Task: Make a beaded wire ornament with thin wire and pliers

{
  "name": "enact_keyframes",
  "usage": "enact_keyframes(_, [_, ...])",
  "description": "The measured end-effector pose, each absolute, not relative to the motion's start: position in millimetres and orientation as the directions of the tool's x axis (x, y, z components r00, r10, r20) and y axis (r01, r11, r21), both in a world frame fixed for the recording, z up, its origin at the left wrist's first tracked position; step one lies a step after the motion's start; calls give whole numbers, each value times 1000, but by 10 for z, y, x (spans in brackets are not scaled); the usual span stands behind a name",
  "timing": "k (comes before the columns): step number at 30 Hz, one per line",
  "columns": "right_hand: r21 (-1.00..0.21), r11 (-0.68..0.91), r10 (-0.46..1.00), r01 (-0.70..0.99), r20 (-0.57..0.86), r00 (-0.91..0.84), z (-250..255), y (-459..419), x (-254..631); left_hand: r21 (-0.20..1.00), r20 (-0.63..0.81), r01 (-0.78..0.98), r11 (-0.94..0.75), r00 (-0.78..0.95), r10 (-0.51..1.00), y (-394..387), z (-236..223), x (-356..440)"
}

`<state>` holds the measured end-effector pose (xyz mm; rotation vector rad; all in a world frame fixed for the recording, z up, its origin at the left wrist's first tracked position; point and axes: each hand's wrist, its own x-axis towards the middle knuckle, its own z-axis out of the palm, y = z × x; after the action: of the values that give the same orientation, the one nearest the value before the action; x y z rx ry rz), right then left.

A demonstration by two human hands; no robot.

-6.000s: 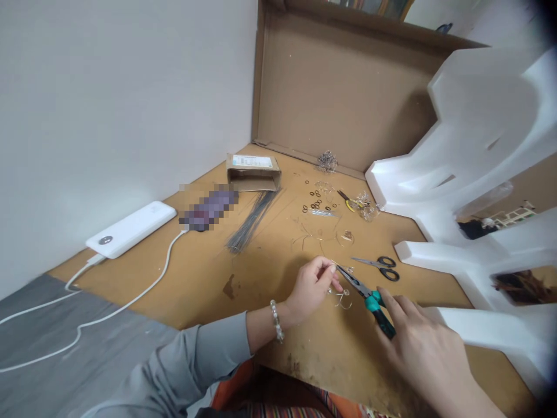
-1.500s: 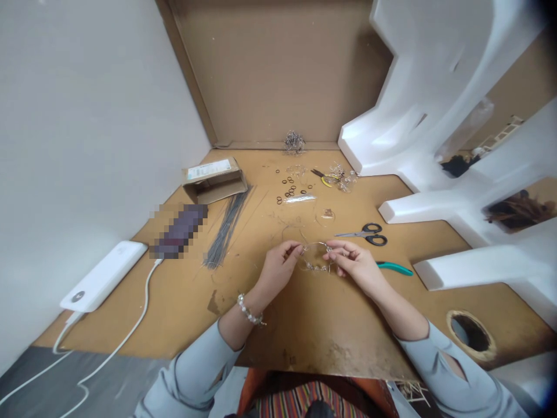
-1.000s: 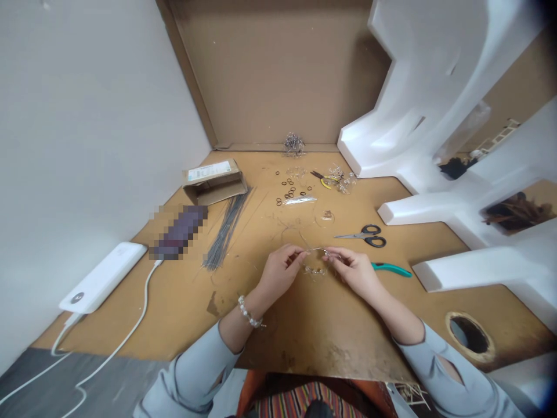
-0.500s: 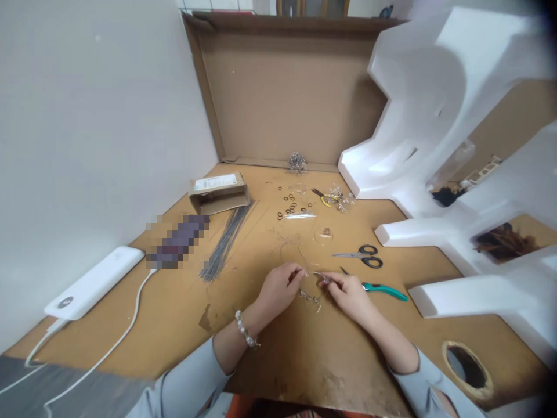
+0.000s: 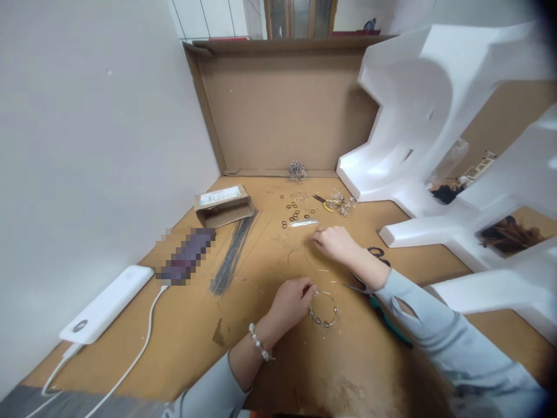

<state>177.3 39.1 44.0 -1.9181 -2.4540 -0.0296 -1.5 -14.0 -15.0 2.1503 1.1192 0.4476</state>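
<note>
Beaded ring (image 5: 326, 323) pinched at its edge

We find the fingers of the left hand (image 5: 293, 303) closed on the beaded ring, just to their right. The right hand (image 5: 336, 244) is curled near the clear strips (image 5: 304, 223); we cannot tell whether it holds anything. Farther out, we record scissors (image 5: 376, 252) partly hidden by the right forearm (image 5: 369, 269), green-handled pliers (image 5: 389, 323) nearby.

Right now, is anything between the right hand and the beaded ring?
Nothing big: two thin scraps lie on the table between the right hand and the beaded ring. The left hand seems to pinch the ring's far-left edge.
</note>
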Motion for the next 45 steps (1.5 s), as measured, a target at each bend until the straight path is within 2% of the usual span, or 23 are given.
enact_keyframes(5, [87, 309, 950, 947, -66, -304, 410, 738, 1660, 700, -19, 585, -410, 589, 808, -141, -188, 4])
enact_keyframes(10, [113, 308, 945, 945, -153, -290, 501, 874, 1830, 678, -5, 590, -439, 600, 800, -152, -215, 9])
enact_keyframes(16, [160, 236, 969, 958, -107, -221, 539, 1014, 1942, 669, -2, 591, -451, 609, 793, -158, -240, 21])
enact_keyframes(28, [106, 496, 863, 862, -174, -475, 347, 978, 1706, 682, -14, 587, -436, 607, 795, -155, -238, 19])
enact_keyframes(32, [122, 542, 835, 831, -193, -516, 251, 971, 1620, 696, -23, 582, -420, 602, 798, -154, -231, 26])
enact_keyframes(45, [210, 497, 865, 842, -200, -460, 360, 793, 1746, 678, 19, 580, -452, 600, 800, -127, -274, 59])
